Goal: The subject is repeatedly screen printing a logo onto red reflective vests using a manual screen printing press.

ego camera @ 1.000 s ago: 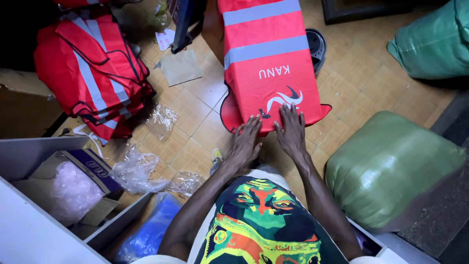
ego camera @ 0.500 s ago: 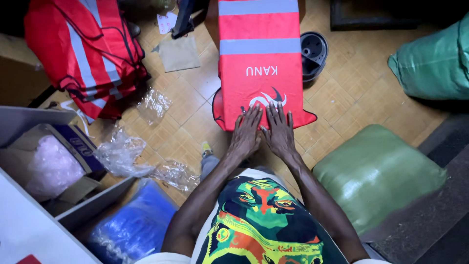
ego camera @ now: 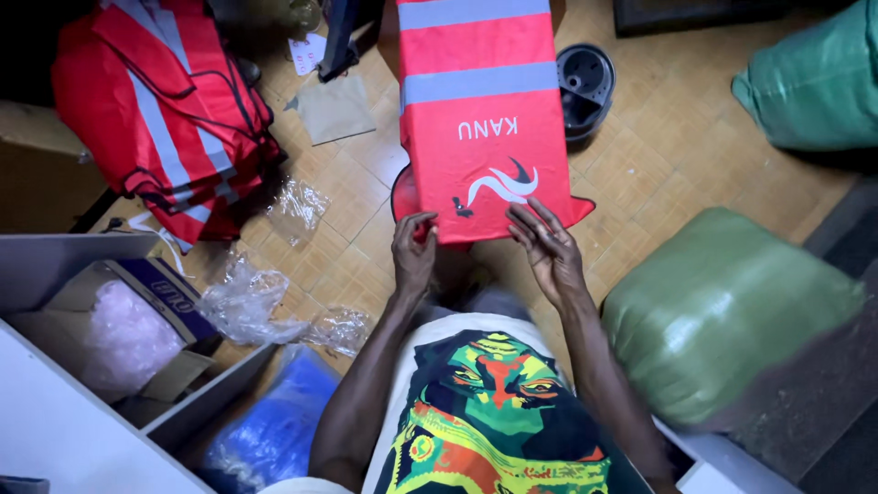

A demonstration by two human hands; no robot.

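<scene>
The folded red vest (ego camera: 480, 119) with grey reflective bands lay flat on the wooden floor (ego camera: 658, 155), directly in front of the person. The left hand (ego camera: 413, 254) gripped the near edge of the vest, fingers curled over the fabric. The right hand (ego camera: 547, 252) rested at the same edge with fingers spread wide, holding nothing. A pile of red vests (ego camera: 160, 119) lay to the left, a green sack (ego camera: 722, 311) to the right, and a black round holder (ego camera: 585, 87) just beside the vest.
</scene>
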